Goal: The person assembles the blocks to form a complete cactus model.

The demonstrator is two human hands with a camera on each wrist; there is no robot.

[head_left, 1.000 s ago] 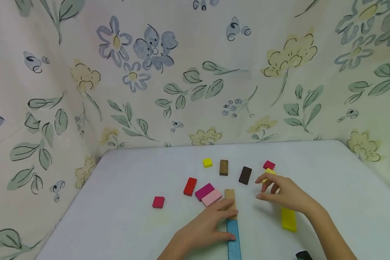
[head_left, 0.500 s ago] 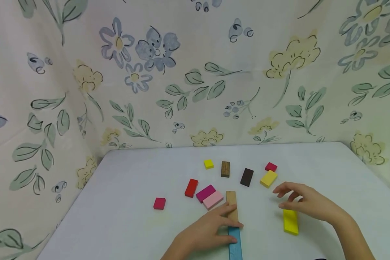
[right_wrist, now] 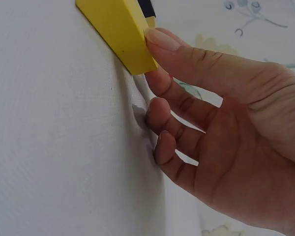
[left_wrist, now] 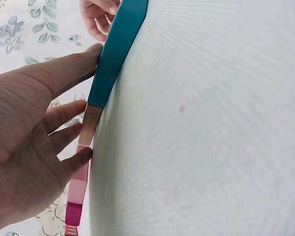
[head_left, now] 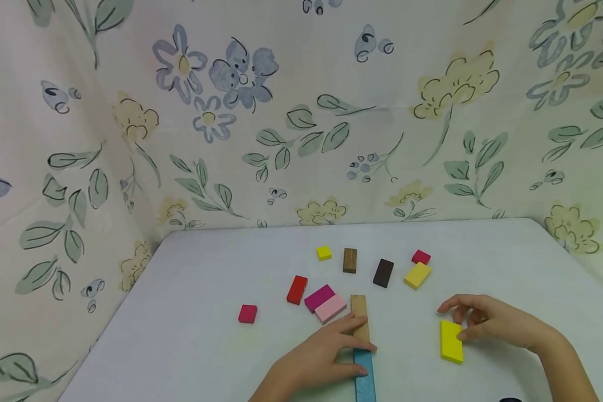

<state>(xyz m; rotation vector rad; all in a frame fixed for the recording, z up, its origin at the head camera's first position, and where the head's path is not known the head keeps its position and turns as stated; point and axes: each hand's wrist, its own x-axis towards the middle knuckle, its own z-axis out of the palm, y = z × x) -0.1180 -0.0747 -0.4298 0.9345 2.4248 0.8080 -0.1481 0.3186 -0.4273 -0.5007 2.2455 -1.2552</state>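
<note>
My left hand rests over a line of two long blocks, fingers spread and thumb lowest. Its fingertips touch the tan wooden block, and its thumb lies on the blue block, which runs out of the bottom of the head view. In the left wrist view the blue block and the tan block meet end to end. My right hand is at a bright yellow block lying flat. The thumb is right at its side edge, while the index finger reaches past its far end.
Pink and magenta blocks lie side by side, left of the tan one. Red, crimson, small yellow, brown, dark brown, pale yellow and another crimson block lie about the white table.
My right hand has drawn back from beside the pale yellow block, rightward and nearer, to the bright yellow block. My left hand has shifted slightly nearer along the tan and blue blocks.
</note>
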